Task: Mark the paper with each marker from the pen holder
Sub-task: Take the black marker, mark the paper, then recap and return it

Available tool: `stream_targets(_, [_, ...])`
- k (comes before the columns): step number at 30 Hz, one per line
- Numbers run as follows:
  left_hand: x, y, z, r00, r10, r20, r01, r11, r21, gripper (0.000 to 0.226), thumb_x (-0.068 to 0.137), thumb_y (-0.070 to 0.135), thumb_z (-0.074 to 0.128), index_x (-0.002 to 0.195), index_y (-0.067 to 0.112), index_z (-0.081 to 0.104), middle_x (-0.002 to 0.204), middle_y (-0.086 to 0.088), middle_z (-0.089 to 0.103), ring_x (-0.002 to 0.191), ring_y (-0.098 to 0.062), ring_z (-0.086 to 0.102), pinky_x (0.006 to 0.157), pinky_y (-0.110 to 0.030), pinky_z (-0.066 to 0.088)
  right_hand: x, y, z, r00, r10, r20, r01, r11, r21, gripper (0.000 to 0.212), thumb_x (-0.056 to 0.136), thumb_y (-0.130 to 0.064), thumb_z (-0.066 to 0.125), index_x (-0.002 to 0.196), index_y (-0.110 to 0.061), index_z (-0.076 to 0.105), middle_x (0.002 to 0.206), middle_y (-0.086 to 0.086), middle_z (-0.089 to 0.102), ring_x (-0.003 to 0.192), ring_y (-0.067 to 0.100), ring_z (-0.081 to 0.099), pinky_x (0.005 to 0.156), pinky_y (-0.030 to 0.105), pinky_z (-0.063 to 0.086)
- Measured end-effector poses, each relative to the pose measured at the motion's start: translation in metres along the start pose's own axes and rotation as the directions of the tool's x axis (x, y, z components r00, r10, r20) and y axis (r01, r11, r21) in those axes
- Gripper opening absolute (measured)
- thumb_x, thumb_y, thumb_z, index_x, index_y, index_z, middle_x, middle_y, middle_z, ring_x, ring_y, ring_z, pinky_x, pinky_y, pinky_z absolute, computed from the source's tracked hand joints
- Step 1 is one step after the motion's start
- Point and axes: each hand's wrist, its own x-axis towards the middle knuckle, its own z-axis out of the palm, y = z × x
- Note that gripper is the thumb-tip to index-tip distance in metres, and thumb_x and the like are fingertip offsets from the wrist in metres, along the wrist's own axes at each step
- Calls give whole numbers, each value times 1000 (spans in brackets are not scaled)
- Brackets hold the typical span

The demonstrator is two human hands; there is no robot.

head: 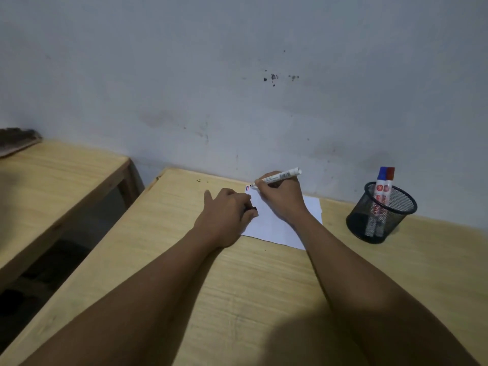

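Observation:
A white sheet of paper (pixel 277 225) lies on the wooden desk (pixel 237 286) near the wall. My right hand (pixel 282 199) grips a white marker (pixel 280 177) with its tip touching the paper's far left corner, beside small blue and red marks (pixel 247 188). My left hand (pixel 227 215) rests on the paper's left edge, fingers curled around a small black object, apparently the marker's cap (pixel 250 208). A black mesh pen holder (pixel 380 213) stands to the right with a blue-capped marker (pixel 380 186) and a red-capped marker (pixel 389 184) upright inside.
A grey stained wall (pixel 237 88) rises right behind the desk. A second wooden table (pixel 52 175) stands to the left across a dark gap, with a dark object (pixel 15 141) at its far corner.

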Motion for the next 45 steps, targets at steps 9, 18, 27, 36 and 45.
stream_targets(9, [2,0,1,1000,-16,-2,16,1000,-5,27,96,47,44,101,30,65,113,12,68,123,-16,43,106,-67,23,12,11,0,999,48,7,-48,999,25,22,76,-34,79,82,-13,77,74,4,76,69,20,70,75,49,61])
stream_targets(18, [3,0,1,1000,-9,-14,9,1000,5,28,96,47,44,100,30,66,115,9,68,123,-17,44,105,-65,23,15,13,2,1000,12,8,-12,1000,-6,17,85,-25,79,84,-9,75,73,2,73,66,16,68,67,33,58])
stream_targets(27, [3,0,2,1000,-18,-19,18,1000,-5,25,95,46,44,96,32,65,112,11,69,121,-16,45,107,-66,23,14,12,2,1000,-2,14,2,1000,-11,14,86,-23,79,82,-10,74,75,5,73,69,18,68,71,40,60])
stream_targets(36, [4,-1,3,1000,-18,-20,17,1000,-4,26,95,46,45,98,31,66,114,9,69,123,-17,44,108,-69,21,12,9,0,998,44,35,-44,999,10,17,85,-20,80,88,-4,75,86,18,76,86,37,75,81,55,63])
stream_targets(45, [5,-1,3,1000,-19,-20,19,1000,10,27,95,47,45,98,31,67,114,9,69,122,-16,44,108,-67,21,9,4,-2,997,49,67,-50,999,19,17,83,-18,79,84,-1,74,76,15,72,74,33,71,78,55,61])
